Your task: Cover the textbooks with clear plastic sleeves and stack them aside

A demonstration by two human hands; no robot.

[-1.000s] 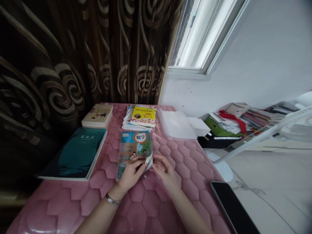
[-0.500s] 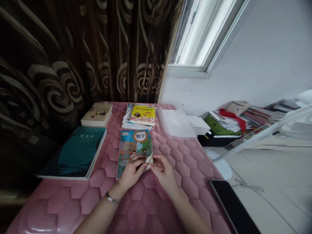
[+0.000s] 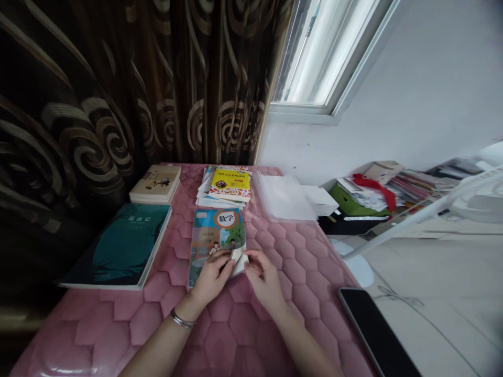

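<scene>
A blue and green math textbook [image 3: 204,241] lies in front of me on the pink table. Its lower right corner is curled up, with the cover and white pages lifted. My left hand [image 3: 212,276] rests on the lower part of the cover, thumb and fingers closed on the raised corner. At the right edge of the same corner, my right hand [image 3: 265,277] has its thumb and index finger pinched at the page edges. How many pages sit between the fingers cannot be made out. A silver bracelet [image 3: 183,319] circles my left wrist.
Left stand a dark teal book stack [image 3: 121,246] and smaller tan books [image 3: 155,183]. A yellow-covered book [image 3: 231,182] tops a pile behind the textbook. Clear plastic sleeves [image 3: 283,196] lie right of it. A black phone [image 3: 375,330] sits at the table's right edge.
The textbook's lifted corner is spread a little wider, showing more white page. My right hand has shifted slightly right. My left hand stays nearly in place.
</scene>
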